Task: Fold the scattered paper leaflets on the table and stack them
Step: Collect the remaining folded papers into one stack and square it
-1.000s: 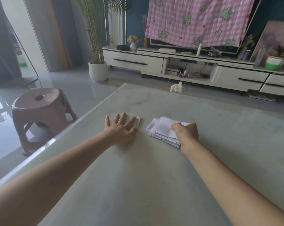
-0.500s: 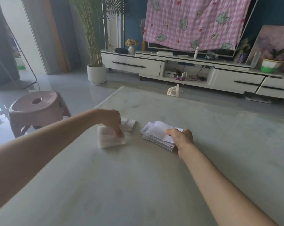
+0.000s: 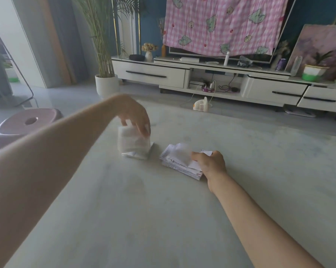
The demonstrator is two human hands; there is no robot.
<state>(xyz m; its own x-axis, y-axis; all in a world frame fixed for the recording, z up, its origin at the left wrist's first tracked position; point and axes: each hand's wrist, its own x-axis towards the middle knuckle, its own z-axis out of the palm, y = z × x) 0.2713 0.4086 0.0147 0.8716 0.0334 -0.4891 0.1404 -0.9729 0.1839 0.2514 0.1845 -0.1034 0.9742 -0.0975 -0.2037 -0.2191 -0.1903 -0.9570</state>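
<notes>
A folded white leaflet (image 3: 133, 142) stands lifted on its lower edge on the pale table (image 3: 163, 219), left of centre. My left hand (image 3: 134, 115) hovers over it and pinches its top edge between fingers and thumb. To the right lies a stack of folded leaflets (image 3: 177, 161), slightly fanned. My right hand (image 3: 211, 163) rests at the stack's near right corner, thumb on the top sheet and fingers curled round the edge.
A pink plastic stool (image 3: 26, 122) stands off the table's left edge. Beyond the far edge are a small white fan (image 3: 201, 103) on the floor, a white TV cabinet (image 3: 221, 80) and a potted plant (image 3: 105, 84).
My left hand went from lying flat on the leaflet to folding it, then lifted its top edge off the table. My right hand has stayed on the stack.
</notes>
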